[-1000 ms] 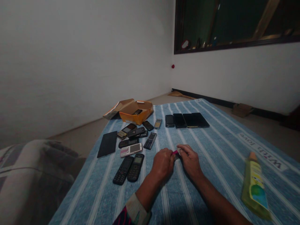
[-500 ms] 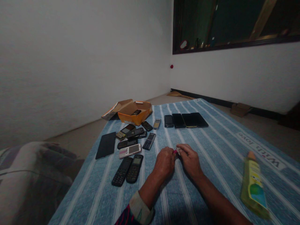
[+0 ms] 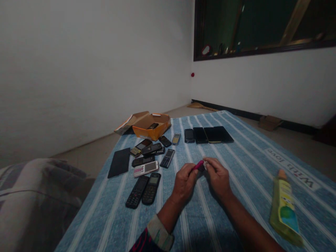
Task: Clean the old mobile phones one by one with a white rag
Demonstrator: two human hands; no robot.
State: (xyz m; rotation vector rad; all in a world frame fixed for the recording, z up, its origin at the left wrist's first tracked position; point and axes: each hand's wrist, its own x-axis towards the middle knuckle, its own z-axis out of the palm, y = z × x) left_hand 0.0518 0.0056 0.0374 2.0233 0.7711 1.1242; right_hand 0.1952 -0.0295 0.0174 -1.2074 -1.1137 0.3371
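Hands, two, bare, near each other: left hand clamped on a slim magenta object, right hand pinching a small white scrap at its far end. Object lies between both; I see its long axis slant from left fingers, up and rightward, toward right fingertips. Outward: blue-and-white striped cloth; two black keypad phones, leftward; open orange cardboard box, beyond.

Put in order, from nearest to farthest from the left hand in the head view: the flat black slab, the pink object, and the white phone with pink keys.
From the left hand:
1. Pink object: held in that hand.
2. White phone with pink keys: to its left.
3. Flat black slab: farther left, near the cloth edge.
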